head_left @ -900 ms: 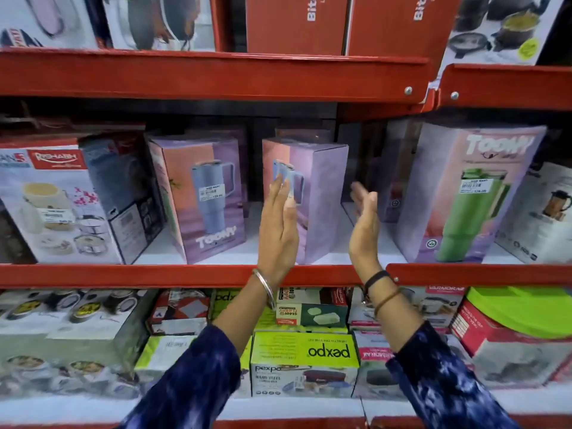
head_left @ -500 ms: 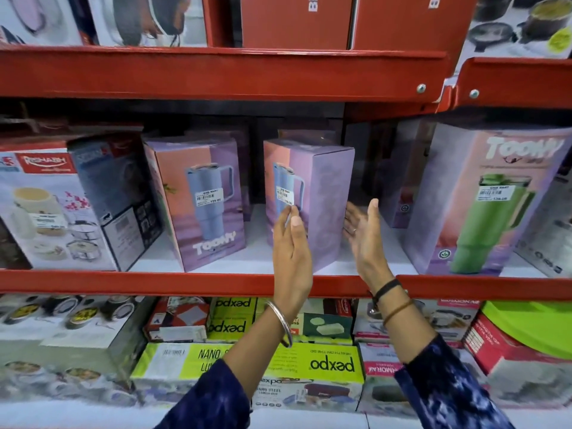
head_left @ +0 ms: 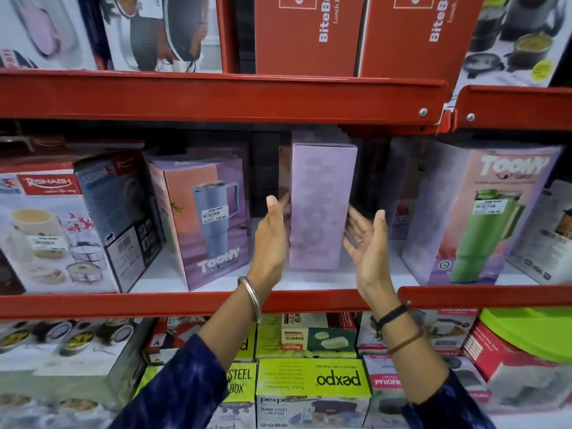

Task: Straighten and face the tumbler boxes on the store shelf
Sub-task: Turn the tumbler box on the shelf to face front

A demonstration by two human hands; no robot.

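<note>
A: Fingertips (head_left: 273, 202) of the left hand (head_left: 270, 239) are laid flat against the left side of the middle tumbler box (head_left: 318, 209); fingers are extended, not curled, nothing is gripped.

B: Right hand (head_left: 368, 243)?

A: Palm is turned up and toward the box, fingers spread and loose. Fingers are seen at the box's lower right edge; whether contact is made cannot be told, that part is blurred. Nothing is held.

B: Box position?

A: Middle box is stood upright on the white middle shelf (head_left: 312, 278), set back from the red front rail (head_left: 185, 303), plain lilac side turned outward. The printed front is not shown to the aisle.

B: Neighbours?

A: Blue-tumbler Toony box (head_left: 204, 221) is placed to the left, angled, a clear gap kept from the left hand. Green-tumbler Toony box (head_left: 476, 218) is placed to the right, well apart. Rishabh box (head_left: 55, 230) is seen at far left. More lilac boxes are dimly seen behind, in shadow.

B: Obstructions?

A: The upper red shelf beam (head_left: 216, 97) is hung just above the middle box's top. A steel bangle (head_left: 251, 297) is worn on the left wrist, dark bands (head_left: 391, 317) on the right.
</note>
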